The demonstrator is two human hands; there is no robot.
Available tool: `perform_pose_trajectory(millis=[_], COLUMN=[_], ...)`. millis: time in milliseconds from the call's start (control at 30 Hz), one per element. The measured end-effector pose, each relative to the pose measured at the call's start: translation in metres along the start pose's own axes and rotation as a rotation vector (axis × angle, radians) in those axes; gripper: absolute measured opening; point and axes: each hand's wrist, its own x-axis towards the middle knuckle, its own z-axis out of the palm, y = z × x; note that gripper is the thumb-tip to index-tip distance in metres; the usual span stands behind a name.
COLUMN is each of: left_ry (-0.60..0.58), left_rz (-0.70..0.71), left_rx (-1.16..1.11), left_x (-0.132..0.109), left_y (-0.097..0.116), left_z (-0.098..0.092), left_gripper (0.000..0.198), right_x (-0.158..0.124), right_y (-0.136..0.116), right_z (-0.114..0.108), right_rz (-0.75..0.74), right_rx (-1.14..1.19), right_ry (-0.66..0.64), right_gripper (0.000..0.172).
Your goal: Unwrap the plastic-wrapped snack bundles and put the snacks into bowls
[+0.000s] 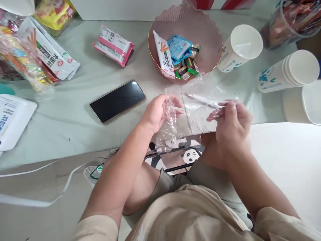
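The pale green table cover (75, 134) spans the work area. On it, at the far side, stands a pink ribbed bowl (207, 36) with a gold rim. A clear plastic bag (169, 134) lies between the two hands, at the table's near edge in front of the bowl, its lower part hanging over the person's lap. The left hand (159, 110) is half curled, fingers behind or within the film; whether it grips the film cannot be told. The right hand (233, 120) is closed, with a fold of the bag pinched at the fingertips. A stack of paper cups (273, 77) leans over to the right of the bowl; a separate paper cup (230, 57) is tilted just beside the bowl. A dark-screened phone (117, 100) lies flat to the left of the left hand, with pink-and-white packs (114, 45) beyond it. A slim pale item (200, 99) extends from the right fingertips; whether inside the bag is unclear. Small blue packets (179, 47) rest in the bowl.
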Motion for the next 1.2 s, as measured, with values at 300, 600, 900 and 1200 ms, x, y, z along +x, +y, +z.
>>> perform_pose_trajectory(millis=[300, 600, 900, 1200], left_ry=[-0.051, 0.214, 0.167, 0.022], left_rz=[0.214, 0.271, 0.332, 0.190], left_rx=[0.273, 0.377, 0.682, 0.688], left_x=[-0.011, -0.008, -0.017, -0.033], left_y=[-0.003, -0.012, 0.010, 0.042], left_z=[-0.004, 0.001, -0.024, -0.017], left_gripper=[0.025, 0.015, 0.026, 0.025], right_x=[0.000, -0.011, 0.007, 0.013], right_y=[-0.003, -0.005, 0.011, -0.001], right_z=[-0.021, -0.041, -0.063, -0.086], right_rz=[0.161, 0.238, 0.123, -0.139], right_rx=[0.120, 0.099, 0.071, -0.180], right_ry=[-0.026, -0.010, 0.140, 0.071], right_gripper=[0.031, 0.042, 0.030, 0.017])
